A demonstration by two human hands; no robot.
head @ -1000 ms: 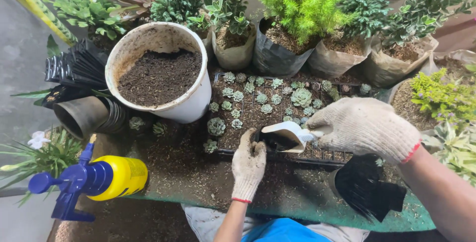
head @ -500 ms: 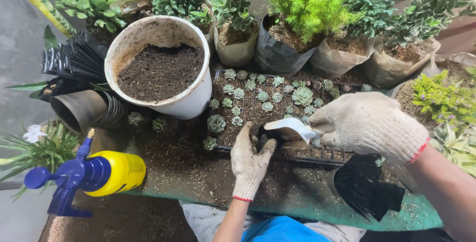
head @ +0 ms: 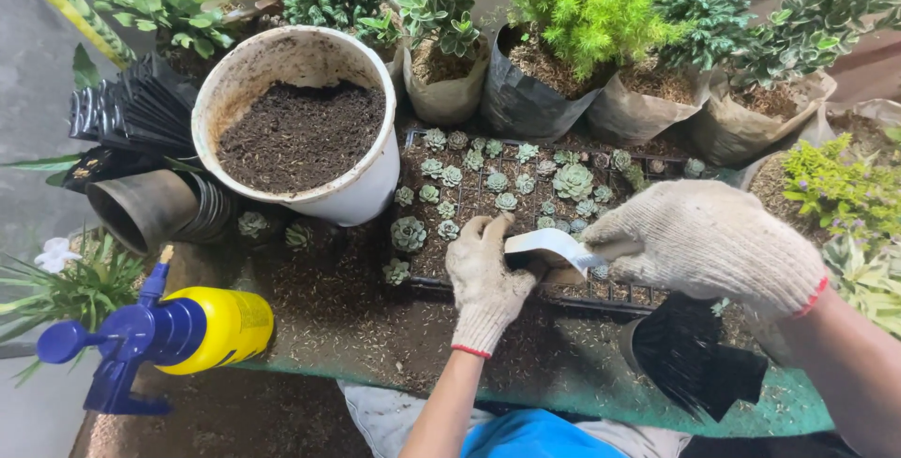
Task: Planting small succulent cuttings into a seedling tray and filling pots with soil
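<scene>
- A small white scoop is gripped by its handle in the gloved right hand, the fingers being closed around it.
- The scoop is held low over the near edge of a black seedling tray, its bowl pointing toward the left hand.
- The gloved left hand is curled just beside the scoop's bowl, touching it at the tip; whether anything is pinched in that hand cannot be told.
- Small green rosette succulents are seen in the tray, beyond both hands.
- A white pot of dark soil is tilted to the left of the tray, well apart from the hands.
- A yellow spray bottle with a blue nozzle lies at the near left.
- A stack of black plastic pots lies under the right wrist.
- Bagged plants are lined up behind the tray.
</scene>
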